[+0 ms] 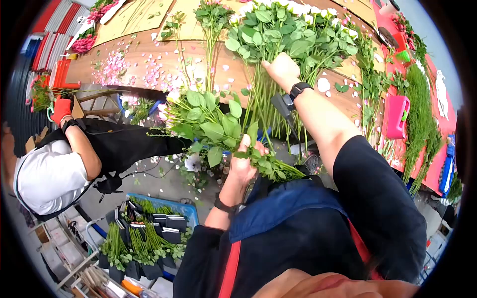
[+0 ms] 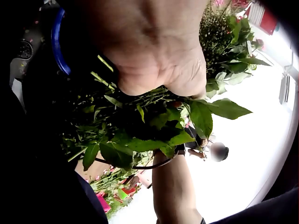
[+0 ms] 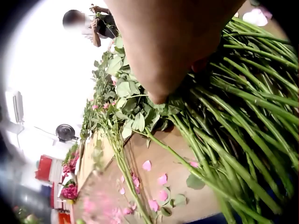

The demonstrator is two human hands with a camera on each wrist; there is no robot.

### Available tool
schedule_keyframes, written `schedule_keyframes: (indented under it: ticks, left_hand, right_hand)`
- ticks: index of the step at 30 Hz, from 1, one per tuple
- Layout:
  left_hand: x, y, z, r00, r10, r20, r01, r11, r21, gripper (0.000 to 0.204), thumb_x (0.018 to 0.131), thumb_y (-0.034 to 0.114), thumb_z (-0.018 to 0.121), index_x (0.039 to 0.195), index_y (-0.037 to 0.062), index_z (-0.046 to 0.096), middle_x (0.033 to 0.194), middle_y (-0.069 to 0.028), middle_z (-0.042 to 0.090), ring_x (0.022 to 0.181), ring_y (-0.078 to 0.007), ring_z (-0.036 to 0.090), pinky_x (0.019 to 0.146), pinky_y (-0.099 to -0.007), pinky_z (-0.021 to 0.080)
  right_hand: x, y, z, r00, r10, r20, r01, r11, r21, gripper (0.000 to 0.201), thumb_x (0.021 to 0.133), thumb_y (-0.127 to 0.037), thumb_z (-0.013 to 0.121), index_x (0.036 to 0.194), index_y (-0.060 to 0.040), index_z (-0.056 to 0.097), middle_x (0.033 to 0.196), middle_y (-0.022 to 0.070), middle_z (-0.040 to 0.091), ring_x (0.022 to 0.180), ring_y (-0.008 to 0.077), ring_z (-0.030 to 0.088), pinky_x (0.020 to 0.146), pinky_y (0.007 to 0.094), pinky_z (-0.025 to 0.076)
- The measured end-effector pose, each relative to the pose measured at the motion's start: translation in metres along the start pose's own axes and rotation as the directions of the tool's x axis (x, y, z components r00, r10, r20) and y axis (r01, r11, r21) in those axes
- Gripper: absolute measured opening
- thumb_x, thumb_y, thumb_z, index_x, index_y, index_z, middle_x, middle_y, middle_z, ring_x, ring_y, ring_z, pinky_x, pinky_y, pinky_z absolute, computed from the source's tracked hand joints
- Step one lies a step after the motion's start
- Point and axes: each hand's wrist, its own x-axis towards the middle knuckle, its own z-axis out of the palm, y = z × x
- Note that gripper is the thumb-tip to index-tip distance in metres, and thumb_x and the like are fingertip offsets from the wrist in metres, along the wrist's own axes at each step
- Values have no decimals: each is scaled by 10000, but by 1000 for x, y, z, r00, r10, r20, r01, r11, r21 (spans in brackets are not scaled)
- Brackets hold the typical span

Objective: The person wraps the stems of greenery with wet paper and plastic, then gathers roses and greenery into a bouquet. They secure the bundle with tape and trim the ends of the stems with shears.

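Observation:
My left hand [image 1: 243, 161] grips a leafy bunch [image 1: 213, 126] with pale pink blooms at its left end and cut stems to the right. In the left wrist view, the hand [image 2: 159, 65] lies over the bunch's leaves [image 2: 121, 149], its fingertips hidden. On the table, my right hand [image 1: 283, 72] touches a large pile of white roses [image 1: 293, 37], where leaves meet bare stems. The right wrist view shows that hand [image 3: 163, 51] above thick green stems [image 3: 243, 135]; its fingers are largely hidden, so what they hold is unclear.
Pink petals [image 1: 112, 69] and thinner stems [image 1: 211, 59] lie on the wooden table [image 1: 144, 42]. A person in a white shirt [image 1: 52, 174] works at the left. Behind them stands a blue crate [image 1: 191, 211] with bundled greens. A pink container [image 1: 396, 116] is at the right.

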Motion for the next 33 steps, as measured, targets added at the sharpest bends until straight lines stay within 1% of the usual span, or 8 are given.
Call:
schedule_keyframes:
  ticks: [7, 11, 13, 20, 23, 25, 29, 33]
  left_hand:
    - [-3, 3, -9, 998, 61, 8, -60, 997, -54, 380, 930, 438, 532, 750, 112, 455, 635, 6, 370, 637, -163, 444, 722, -390, 447]
    - [5, -3, -14, 996, 90, 29, -83, 977, -195, 368, 914, 411, 573, 776, 78, 497, 599, -36, 437, 610, -194, 504, 673, -396, 485]
    - [8, -3, -14, 996, 36, 82, -21, 985, -173, 332, 920, 394, 568, 826, 80, 510, 634, -46, 497, 641, -212, 544, 679, -398, 490]
    - [41, -26, 10, 998, -28, 55, 29, 999, -28, 399, 957, 438, 472, 1019, 46, 515, 737, -69, 561, 721, -210, 579, 733, -362, 487]
    - [38, -10, 42, 976, -209, 62, 216, 969, -125, 220, 908, 217, 619, 1035, 42, 580, 833, -32, 604, 764, -161, 618, 568, -330, 547]
    - [33, -6, 57, 956, -32, 290, 78, 986, -150, 309, 916, 270, 599, 1087, 12, 591, 880, -66, 631, 801, -166, 632, 632, -328, 551]
    - [28, -15, 55, 962, 19, 273, 29, 985, -171, 377, 904, 299, 606, 1123, -7, 586, 953, -67, 634, 814, -164, 624, 792, -319, 525]
    - [38, -40, 24, 929, -43, 368, 121, 974, -192, 233, 931, 259, 562, 994, 37, 595, 962, -38, 627, 828, -130, 603, 759, -284, 508]
  right_hand:
    - [18, 34, -11, 999, 21, 31, -28, 967, 252, 401, 718, -326, 618, 877, 40, 663, 875, 252, 660, 830, 368, 652, 764, 408, 500]
    - [21, 57, -21, 962, -74, -264, 198, 853, 482, 258, 828, -214, 572, 916, 25, 612, 803, 132, 664, 708, 191, 657, 642, 314, 503]
    - [-25, 55, -72, 990, -141, -31, 99, 505, 857, 185, 947, -186, 522, 955, -14, 589, 720, 41, 613, 600, 118, 582, 552, 249, 454]
    - [-111, 124, -122, 911, -396, 111, 137, 546, 826, 239, 964, -145, 498, 1137, 4, 568, 713, 6, 546, 594, 82, 521, 536, 218, 449]
    - [-160, 133, -111, 876, -403, 266, 39, 607, 793, 158, 953, -94, 496, 1042, 1, 585, 731, 13, 588, 630, 80, 551, 572, 216, 468]
    - [-184, 140, -87, 859, -413, 302, 44, 648, 761, 155, 929, -91, 558, 1031, 11, 614, 745, 23, 618, 643, 70, 564, 592, 212, 474]
    - [-198, 147, -62, 666, -742, -69, 683, 571, 456, 227, 853, -37, 639, 1068, 32, 621, 829, 101, 630, 701, 145, 611, 641, 278, 491]
    - [-202, 139, -72, 699, -715, -1, 549, 537, 640, 201, 844, -14, 635, 1040, 34, 625, 811, 92, 613, 690, 158, 583, 642, 250, 472]
